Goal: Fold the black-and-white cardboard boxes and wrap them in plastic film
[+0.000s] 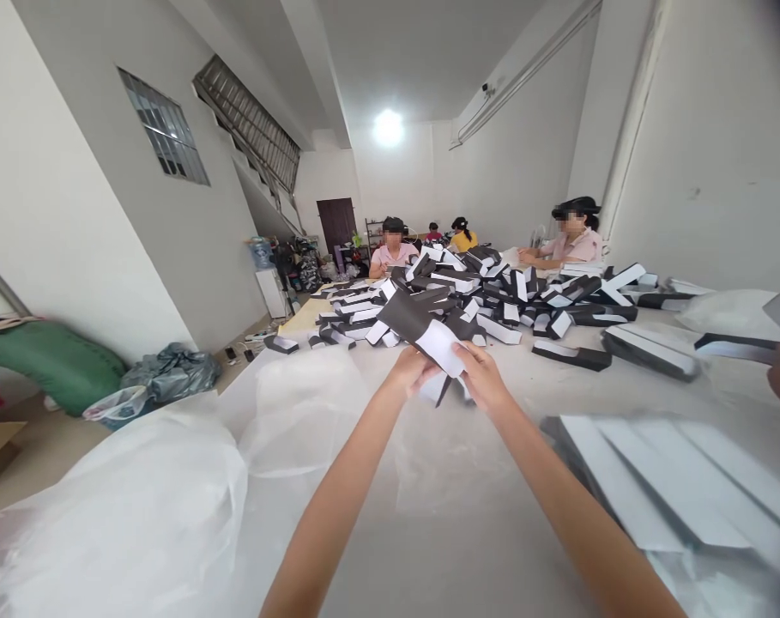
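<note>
Holding one black-and-white cardboard piece [436, 330], the left hand [414, 371] and right hand [484, 375] grip it together. Apparently four people [393, 256] sit past the heap [480, 292].

Big heap of box pieces [467, 296] on the table [447, 515], plastic sheeting [125, 506] off left, stacked card sheets [673, 481] right.

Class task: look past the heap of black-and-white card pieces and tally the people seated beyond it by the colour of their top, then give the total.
Pink tops, one left, one right: 2
Yellow top: 1
Red top: 1
Total: 4
</note>
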Demonstrator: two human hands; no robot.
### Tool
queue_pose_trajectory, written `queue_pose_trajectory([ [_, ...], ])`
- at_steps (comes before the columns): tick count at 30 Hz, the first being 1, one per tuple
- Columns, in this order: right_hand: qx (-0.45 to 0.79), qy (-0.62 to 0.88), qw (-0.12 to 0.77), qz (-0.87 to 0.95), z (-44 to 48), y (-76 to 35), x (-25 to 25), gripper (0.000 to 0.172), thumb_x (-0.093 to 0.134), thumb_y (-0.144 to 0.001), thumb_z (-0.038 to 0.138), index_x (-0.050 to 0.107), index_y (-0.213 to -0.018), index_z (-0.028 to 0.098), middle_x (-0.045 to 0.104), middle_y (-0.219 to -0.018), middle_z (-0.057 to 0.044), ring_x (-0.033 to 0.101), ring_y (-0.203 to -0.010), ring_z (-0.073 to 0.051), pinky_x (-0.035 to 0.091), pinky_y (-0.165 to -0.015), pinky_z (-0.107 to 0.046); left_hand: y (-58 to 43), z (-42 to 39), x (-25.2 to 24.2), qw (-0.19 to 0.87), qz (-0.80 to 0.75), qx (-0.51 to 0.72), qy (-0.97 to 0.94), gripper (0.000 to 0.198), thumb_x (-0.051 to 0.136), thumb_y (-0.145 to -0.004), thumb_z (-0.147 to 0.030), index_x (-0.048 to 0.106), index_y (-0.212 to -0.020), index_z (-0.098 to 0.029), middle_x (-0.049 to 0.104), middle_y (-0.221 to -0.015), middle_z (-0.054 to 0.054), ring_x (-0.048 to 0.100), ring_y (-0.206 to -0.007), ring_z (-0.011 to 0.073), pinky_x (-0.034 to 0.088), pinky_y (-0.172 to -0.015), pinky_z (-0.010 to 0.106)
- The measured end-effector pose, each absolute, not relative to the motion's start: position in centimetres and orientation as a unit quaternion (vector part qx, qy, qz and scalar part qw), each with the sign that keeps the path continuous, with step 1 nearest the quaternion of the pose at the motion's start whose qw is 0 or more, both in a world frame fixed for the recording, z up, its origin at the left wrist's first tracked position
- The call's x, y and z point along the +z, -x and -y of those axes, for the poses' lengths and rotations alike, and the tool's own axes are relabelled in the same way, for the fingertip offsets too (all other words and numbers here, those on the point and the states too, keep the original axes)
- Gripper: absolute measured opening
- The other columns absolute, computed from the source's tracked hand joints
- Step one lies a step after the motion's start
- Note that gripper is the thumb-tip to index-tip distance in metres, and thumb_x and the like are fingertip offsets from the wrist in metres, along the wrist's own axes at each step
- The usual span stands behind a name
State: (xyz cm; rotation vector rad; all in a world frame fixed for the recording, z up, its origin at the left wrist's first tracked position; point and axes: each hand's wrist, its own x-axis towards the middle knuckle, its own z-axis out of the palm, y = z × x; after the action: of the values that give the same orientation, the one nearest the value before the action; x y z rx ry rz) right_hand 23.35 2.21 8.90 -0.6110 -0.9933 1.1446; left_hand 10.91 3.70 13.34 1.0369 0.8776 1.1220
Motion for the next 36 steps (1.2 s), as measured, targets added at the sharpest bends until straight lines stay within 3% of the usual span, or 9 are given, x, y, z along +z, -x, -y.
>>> queue_pose_trajectory([
  [4, 0.588, 0.314, 0.63, 0.399, -3.4, -23.6, 9.0, 0.029, 0.078, -0.062, 0.041, 0.065, -0.077, 0.02, 0.062, -0.069, 0.001, 0.055, -0.066, -0.013, 0.044, -0.058, -0.024, -7.9, -3.3, 12.6, 0.526, -0.483, 0.41, -0.568, 0.009, 0.06, -0.08, -0.022, 0.066, -0.081, -0.015, 0.067, -0.071, 0.007, 0.064, -0.066, 0.0187, 0.048, -0.07, 0.033],
  [8, 0.634, 0.309, 0.604, 0.371, -4.5, -23.1, 8.2, 0.028, 0.078, -0.063, 0.036, 0.067, -0.084, 0.019, 0.068, -0.078, -0.002, 0.06, -0.071, -0.016, 0.048, -0.062, -0.026, -7.4, -4.2, 10.5, 0.427, -0.546, 0.45, -0.563, 0.022, 0.053, -0.085, -0.032, 0.067, -0.078, -0.016, 0.065, -0.079, 0.007, 0.061, -0.077, 0.021, 0.046, -0.07, 0.031],
  [13, 0.645, 0.298, 0.597, 0.372, -5.9, -21.5, 6.1, 0.025, 0.072, -0.069, 0.037, 0.066, -0.086, 0.02, 0.07, -0.08, -0.004, 0.064, -0.075, -0.021, 0.052, -0.069, -0.034, -8.7, -5.7, 7.6, 0.58, -0.473, 0.523, -0.409, 0.028, 0.046, -0.09, -0.029, 0.063, -0.074, -0.015, 0.067, -0.087, 0.01, 0.061, -0.08, 0.019, 0.046, -0.076, 0.03],
  [19, 0.62, 0.324, 0.627, 0.343, -6.6, -20.3, 5.0, 0.028, 0.069, -0.069, 0.044, 0.062, -0.083, 0.021, 0.069, -0.077, -0.004, 0.064, -0.074, -0.023, 0.052, -0.061, -0.033, -8.7, -6.2, 6.0, 0.629, -0.424, 0.548, -0.353, 0.015, 0.051, -0.087, -0.023, 0.062, -0.082, -0.015, 0.065, -0.083, 0.006, 0.061, -0.072, 0.0133, 0.049, -0.075, 0.024],
  [23, 0.61, 0.353, 0.626, 0.334, -5.8, -19.9, 5.1, 0.033, 0.072, -0.065, 0.045, 0.062, -0.084, 0.02, 0.069, -0.074, -0.003, 0.062, -0.067, -0.02, 0.048, -0.055, -0.03, -8.9, -6.2, 5.6, 0.694, -0.381, 0.534, -0.297, 0.023, 0.052, -0.087, -0.037, 0.062, -0.085, -0.017, 0.065, -0.075, 0.005, 0.064, -0.07, 0.0173, 0.052, -0.075, 0.029],
  [29, 0.606, 0.316, 0.606, 0.407, -5.4, -19.3, 5.3, 0.037, 0.073, -0.064, 0.049, 0.063, -0.085, 0.02, 0.069, -0.079, -0.003, 0.064, -0.077, -0.021, 0.048, -0.064, -0.03, -8.6, -6.2, 5.9, 0.74, -0.322, 0.505, -0.305, 0.041, 0.042, -0.087, -0.049, 0.064, -0.093, -0.015, 0.068, -0.082, 0.01, 0.066, -0.079, 0.0236, 0.052, -0.076, 0.035],
  [33, 0.521, 0.329, 0.701, 0.358, -6.3, -20.9, 6.2, 0.039, 0.065, -0.067, 0.057, 0.059, -0.085, 0.023, 0.068, -0.086, -0.003, 0.063, -0.079, -0.02, 0.049, -0.064, -0.03, -7.6, -6.2, 6.5, 0.745, -0.321, 0.495, -0.311, 0.052, 0.04, -0.086, -0.058, 0.064, -0.102, -0.014, 0.068, -0.085, 0.012, 0.066, -0.08, 0.0235, 0.053, -0.074, 0.035],
  [36, 0.416, 0.361, 0.758, 0.35, -6.7, -23.5, 6.9, 0.038, 0.059, -0.073, 0.059, 0.055, -0.079, 0.022, 0.064, -0.076, -0.001, 0.058, -0.062, -0.014, 0.045, -0.058, -0.027, -7.0, -5.9, 7.3, 0.758, -0.295, 0.495, -0.306, 0.06, 0.038, -0.085, -0.061, 0.062, -0.11, -0.012, 0.067, -0.089, 0.014, 0.066, -0.082, 0.0246, 0.053, -0.073, 0.037],
])
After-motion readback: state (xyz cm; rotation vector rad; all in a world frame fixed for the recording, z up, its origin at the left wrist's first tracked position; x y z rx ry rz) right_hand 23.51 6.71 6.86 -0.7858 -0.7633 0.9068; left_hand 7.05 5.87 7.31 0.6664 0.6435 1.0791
